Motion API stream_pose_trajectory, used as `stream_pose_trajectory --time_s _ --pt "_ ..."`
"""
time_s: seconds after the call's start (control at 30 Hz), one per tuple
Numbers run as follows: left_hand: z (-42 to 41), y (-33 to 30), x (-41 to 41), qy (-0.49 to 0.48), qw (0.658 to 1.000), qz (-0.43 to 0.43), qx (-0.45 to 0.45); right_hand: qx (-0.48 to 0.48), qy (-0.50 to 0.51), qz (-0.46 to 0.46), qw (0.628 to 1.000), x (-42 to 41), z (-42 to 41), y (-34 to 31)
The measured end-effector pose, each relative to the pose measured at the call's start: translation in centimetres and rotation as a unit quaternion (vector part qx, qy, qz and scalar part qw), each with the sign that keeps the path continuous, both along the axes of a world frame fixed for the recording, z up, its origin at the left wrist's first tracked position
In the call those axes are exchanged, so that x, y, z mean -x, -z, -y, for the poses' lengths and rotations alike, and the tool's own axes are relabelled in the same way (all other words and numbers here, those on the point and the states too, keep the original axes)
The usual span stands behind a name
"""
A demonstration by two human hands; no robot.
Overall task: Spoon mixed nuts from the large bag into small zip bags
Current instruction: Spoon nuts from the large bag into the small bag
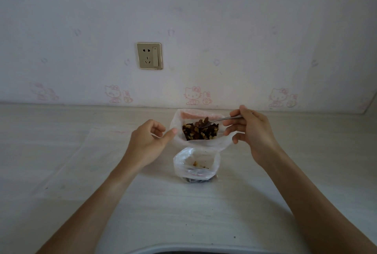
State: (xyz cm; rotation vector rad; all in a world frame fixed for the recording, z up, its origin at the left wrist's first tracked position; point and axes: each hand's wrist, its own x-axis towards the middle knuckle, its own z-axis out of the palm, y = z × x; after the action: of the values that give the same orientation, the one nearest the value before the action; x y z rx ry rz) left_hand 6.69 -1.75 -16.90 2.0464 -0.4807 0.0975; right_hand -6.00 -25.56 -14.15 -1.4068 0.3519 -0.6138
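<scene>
A large clear plastic bag (204, 143) stands open near the wall, with dark and tan mixed nuts (201, 132) inside. My right hand (252, 131) pinches the handle of a metal spoon (222, 120) whose bowl, loaded with nuts, is just above the pile. My left hand (150, 140) pinches the left rim of the large bag between thumb and fingers. In front of it stands a small clear zip bag (196, 165), open at the top, with a few nut pieces at its bottom.
A pale wooden tabletop (81, 172) runs to a wall with cartoon-cat wallpaper and a gold power socket (150, 55). Flat clear plastic (95, 137) lies on the table left of my left hand. A curved white edge (183, 250) shows at the bottom.
</scene>
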Motion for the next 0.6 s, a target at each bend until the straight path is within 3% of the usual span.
stream_pose_trajectory --time_s 0.3,0.47,0.6 --pt "-0.8 -1.2 2.4 0.186 0.975 -0.047 -0.112 0.034 -0.058 0.021 0.997 0.8 0.0 -1.1" --pt "-0.5 -1.0 2.8 0.243 0.966 -0.038 -0.081 0.129 -0.109 0.022 0.985 1.1 -1.0 -1.5" --pt "-0.2 -1.1 3.2 0.261 0.962 -0.076 -0.03 0.247 -0.166 0.068 0.952 1.6 -2.2 -1.6"
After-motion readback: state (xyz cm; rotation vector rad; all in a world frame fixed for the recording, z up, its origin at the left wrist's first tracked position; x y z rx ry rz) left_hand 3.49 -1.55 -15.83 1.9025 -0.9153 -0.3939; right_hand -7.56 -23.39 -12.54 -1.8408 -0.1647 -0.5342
